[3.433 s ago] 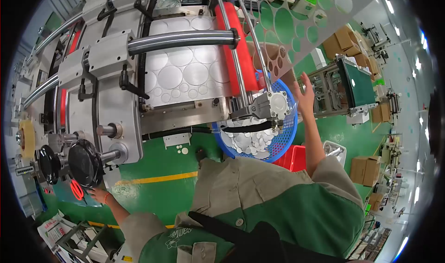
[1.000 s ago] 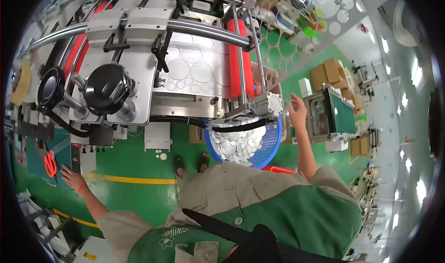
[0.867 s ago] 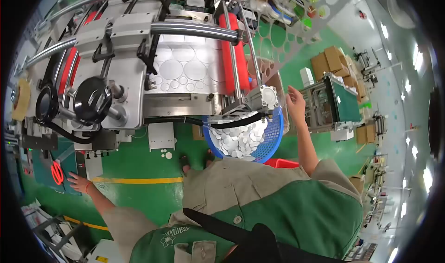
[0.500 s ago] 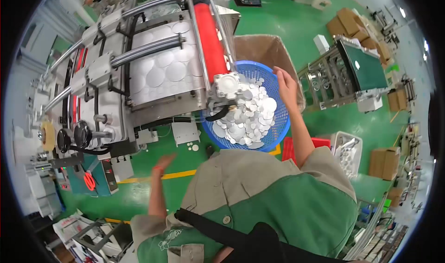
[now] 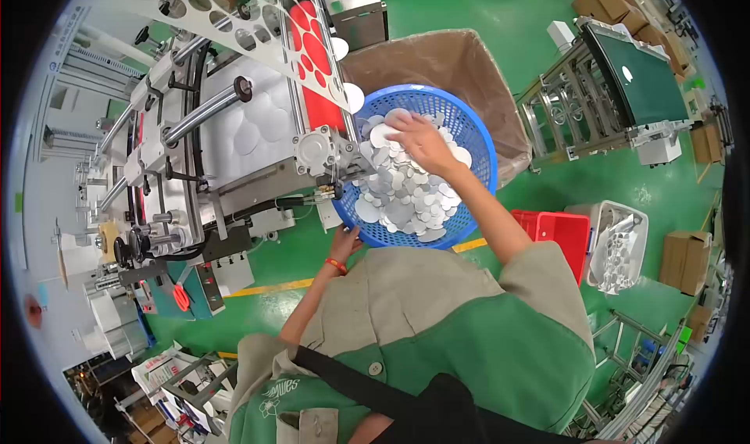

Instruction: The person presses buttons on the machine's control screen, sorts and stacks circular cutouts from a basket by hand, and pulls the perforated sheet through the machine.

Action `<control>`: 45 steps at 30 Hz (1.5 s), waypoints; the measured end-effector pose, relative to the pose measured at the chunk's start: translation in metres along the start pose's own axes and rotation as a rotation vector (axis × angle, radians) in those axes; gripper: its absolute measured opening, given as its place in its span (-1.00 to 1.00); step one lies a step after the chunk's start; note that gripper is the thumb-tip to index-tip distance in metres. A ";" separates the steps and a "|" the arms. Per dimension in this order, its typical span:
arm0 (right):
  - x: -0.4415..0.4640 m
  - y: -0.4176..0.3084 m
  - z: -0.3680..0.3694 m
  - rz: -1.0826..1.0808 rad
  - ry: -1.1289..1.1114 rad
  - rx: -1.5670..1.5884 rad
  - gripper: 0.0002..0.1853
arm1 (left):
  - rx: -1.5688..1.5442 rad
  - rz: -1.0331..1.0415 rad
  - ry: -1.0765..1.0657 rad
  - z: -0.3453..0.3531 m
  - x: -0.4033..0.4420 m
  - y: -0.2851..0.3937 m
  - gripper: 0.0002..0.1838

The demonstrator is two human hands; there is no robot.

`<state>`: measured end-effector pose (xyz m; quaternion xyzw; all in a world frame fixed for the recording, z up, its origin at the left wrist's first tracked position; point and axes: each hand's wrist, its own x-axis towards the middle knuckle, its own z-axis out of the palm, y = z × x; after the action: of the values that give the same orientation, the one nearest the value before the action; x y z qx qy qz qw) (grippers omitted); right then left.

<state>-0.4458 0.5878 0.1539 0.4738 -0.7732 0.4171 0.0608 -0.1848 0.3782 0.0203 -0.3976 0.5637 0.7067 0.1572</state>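
A blue plastic basket [image 5: 491, 143] in front of me holds a heap of white discs [image 5: 406, 194] of several sizes. My right hand [image 5: 422, 141] is over the upper part of the heap, fingers stretched out and apart, with the fingertips at the discs. At the basket's lower left rim is my left hand [image 5: 344, 245], its fingers closed at the edge. Part of its grip is hidden by the rim. A white sheet with round holes [image 5: 258, 34] stretches over the red roller [image 5: 320, 108] of the machine, with a few loose discs [image 5: 353, 98] beside it.
A large lined carton [image 5: 469, 57] stands behind the basket. The machine's metal bed [image 5: 258, 170] lies to the left. Over on the right are a red bin [image 5: 564, 237], a white crate [image 5: 625, 241] and a small conveyor [image 5: 633, 76].
My left hand has moved up and right to the basket's rim. My right hand has gone from the right rim in over the discs. The holed sheet now shows over the roller.
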 end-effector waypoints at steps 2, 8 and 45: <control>0.006 -0.008 -0.025 0.146 0.105 0.117 -0.72 | -0.056 -0.019 -0.060 0.014 0.000 0.000 -0.50; 0.152 -0.113 -0.060 -0.348 0.369 0.281 -0.68 | 0.036 0.065 0.017 0.026 -0.001 -0.006 -0.52; -0.011 -0.006 0.020 0.172 0.113 0.349 -0.66 | 0.167 0.149 0.078 -0.002 -0.001 0.000 -0.53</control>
<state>-0.4292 0.5799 0.1390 0.3854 -0.7220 0.5744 -0.0149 -0.1835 0.3768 0.0209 -0.3673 0.6545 0.6508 0.1147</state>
